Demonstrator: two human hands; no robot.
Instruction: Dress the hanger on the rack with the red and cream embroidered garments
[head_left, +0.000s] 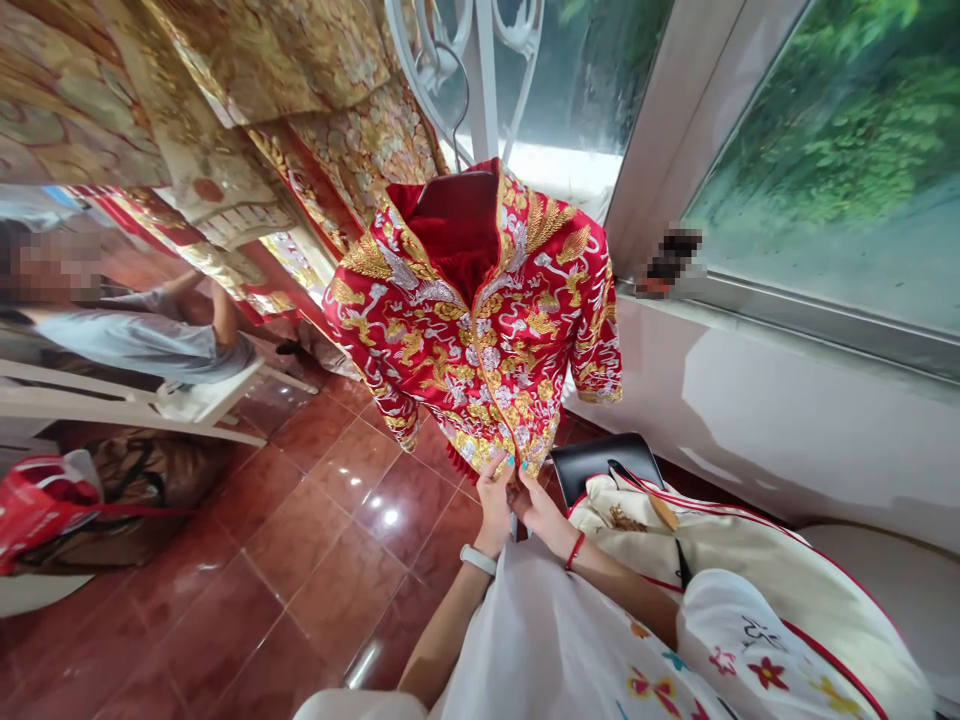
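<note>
In front of me a red jacket (480,330), embroidered in gold and silver, hangs from a hanger (459,180) with a wire hook. Its collar stands up and parts in a V; below that the front edges meet. At the bottom of the front opening my left hand (495,500) pinches the hem on one side. Right beside it, my right hand (538,508) pinches the hem on the other side. The fingertips nearly touch. What lies between the two hands, lower down, is partly hidden.
Gold and red embroidered garments (315,120) hang at the left. A person (142,325) sits by a white chair (210,395). At the right lie a black seat (604,460) and a cream garment bag (720,530) with red piping. A window (817,200) is above a white wall.
</note>
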